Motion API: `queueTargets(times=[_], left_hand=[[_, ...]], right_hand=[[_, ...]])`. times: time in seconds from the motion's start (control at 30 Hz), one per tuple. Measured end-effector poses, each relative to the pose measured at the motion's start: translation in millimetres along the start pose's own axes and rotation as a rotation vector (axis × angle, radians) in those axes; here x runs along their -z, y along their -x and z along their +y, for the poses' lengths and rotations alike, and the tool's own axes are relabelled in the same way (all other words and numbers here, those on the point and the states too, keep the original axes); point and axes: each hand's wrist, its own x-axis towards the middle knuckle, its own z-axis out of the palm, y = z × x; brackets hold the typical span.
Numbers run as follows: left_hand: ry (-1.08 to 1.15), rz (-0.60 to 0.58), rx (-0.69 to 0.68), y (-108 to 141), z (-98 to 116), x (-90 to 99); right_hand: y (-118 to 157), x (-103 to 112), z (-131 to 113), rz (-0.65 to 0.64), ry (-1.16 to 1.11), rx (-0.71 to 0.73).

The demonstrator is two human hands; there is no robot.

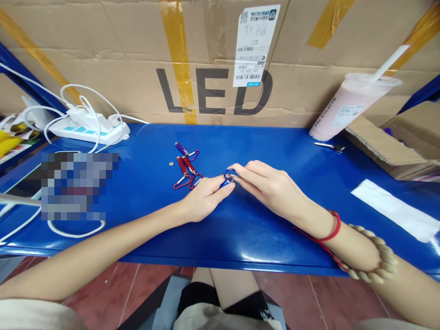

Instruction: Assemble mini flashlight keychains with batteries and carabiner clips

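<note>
Over the middle of the blue table (240, 247), my left hand (205, 198) is closed round a small blue metal keychain light (225, 184). My right hand (271, 185) pinches the blue carabiner clip (229, 173) at its upper end, so both hands hold the one piece. Behind my left hand lie two red keychain lights (182, 166) with red carabiners, side by side. A purple one (180, 148) with its own clip lies just beyond them. A small brownish disc (171, 164) is left of the red ones.
A white power strip (92, 130) with cables stands at the back left, near a pixelated area. At the right are a tilted drink cup (350, 105), an open cardboard box (385, 146), a small dark-and-silver item (329, 146) and white tissue (395, 210). A large carton (130, 68) walls the back.
</note>
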Motion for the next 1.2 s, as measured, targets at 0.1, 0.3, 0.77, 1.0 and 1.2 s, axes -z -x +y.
queueTargets(times=[0.1, 0.3, 0.77, 1.0, 1.2], left_hand=[[-0.006, -0.007, 0.003, -0.1, -0.3, 0.3], [0.001, -0.011, 0.002, 0.5, -1.0, 0.1], [-0.005, -0.014, -0.007, 0.2, -0.6, 0.4], [-0.092, -0.053, -0.011, 0.5, 5.7, 1.0], [-0.054, 0.021, 0.009, 0.9, 7.4, 0.3]], right_hand=[[0.5, 0.5, 0.1, -0.033, -0.074, -0.048], [-0.1, 0.4, -0.1, -0.037, -0.163, -0.075], [-1.5, -0.3, 3.0, -0.016, -0.121, -0.024], [1.3, -2.5, 7.7, -0.092, -0.118, 0.009], [1.6, -5.8, 11.4, -0.008, -0.376, -0.165]])
